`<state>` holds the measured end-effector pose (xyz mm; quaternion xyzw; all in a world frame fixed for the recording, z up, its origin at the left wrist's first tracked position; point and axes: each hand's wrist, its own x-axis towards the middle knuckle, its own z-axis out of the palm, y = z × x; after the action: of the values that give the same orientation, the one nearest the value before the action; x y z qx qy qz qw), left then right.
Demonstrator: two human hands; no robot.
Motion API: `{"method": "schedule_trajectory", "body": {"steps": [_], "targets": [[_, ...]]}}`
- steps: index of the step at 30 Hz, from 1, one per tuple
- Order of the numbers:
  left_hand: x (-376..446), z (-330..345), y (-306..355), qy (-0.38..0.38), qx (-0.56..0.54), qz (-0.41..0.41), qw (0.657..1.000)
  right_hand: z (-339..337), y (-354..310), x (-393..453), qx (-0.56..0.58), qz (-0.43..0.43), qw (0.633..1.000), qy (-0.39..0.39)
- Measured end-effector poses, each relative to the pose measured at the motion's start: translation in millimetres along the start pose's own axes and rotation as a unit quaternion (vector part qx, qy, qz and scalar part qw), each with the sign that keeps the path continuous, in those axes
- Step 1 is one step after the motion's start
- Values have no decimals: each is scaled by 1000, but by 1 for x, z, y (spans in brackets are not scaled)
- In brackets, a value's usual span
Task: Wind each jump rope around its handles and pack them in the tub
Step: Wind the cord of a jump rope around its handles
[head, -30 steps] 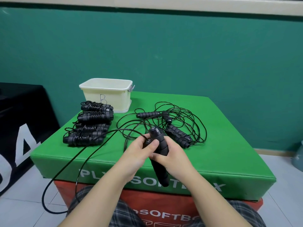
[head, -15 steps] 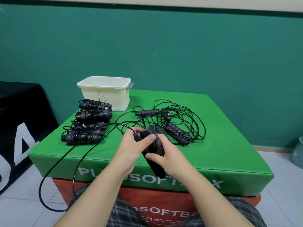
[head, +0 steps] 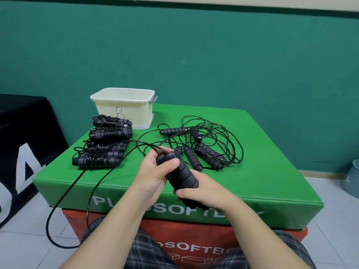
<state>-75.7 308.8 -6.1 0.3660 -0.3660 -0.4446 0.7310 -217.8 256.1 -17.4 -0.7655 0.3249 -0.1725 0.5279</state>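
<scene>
On the box point(head: 262, 171), the tub point(head: 124, 111) stands at the back left, wound ropes point(head: 104, 144) before it, loose ropes point(head: 204, 148) to their right.

Soft, even light is falling from overhead, leaving the scene bright with no harsh shadows. Faint shade is gathering under the left hand point(head: 153, 176) and right hand point(head: 200, 191), and beneath the green foam box point(head: 272, 171) they are hovering over. Small glints are showing on the black cord point(head: 93, 189) looping down left of the hands. Wide-angle distortion is bending the wall trim point(head: 194, 2) far above them. Focus is staying fairly sharp throughout, with slight softness.
</scene>
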Motion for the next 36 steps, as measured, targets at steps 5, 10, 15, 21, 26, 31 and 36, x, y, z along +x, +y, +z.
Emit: {"method": "schedule_trajectory", "body": {"steps": [5, 10, 15, 21, 26, 31, 36], "targets": [[5, 3, -2, 61, 152, -77, 983, 3, 4, 6, -211, -7, 967, 143], [3, -17, 13, 67, 554, -71, 827, -7, 12, 2, -456, 9, 865, 207], [5, -21, 14, 83, 615, 132, 773, -12, 20, 1, -506, -34, 828, 240], [2, -20, 8, -57, 662, 74, 744, -13, 28, 7, -507, -123, 784, 337], [5, -30, 11, -46, 672, 69, 735, -15, 29, 7, -487, -145, 784, 358], [8, -47, 18, -40, 655, 96, 748, -25, 31, 6, -448, -129, 808, 361], [7, -49, 15, -57, 652, 97, 749, -28, 33, 4, -443, -147, 806, 364]]}}
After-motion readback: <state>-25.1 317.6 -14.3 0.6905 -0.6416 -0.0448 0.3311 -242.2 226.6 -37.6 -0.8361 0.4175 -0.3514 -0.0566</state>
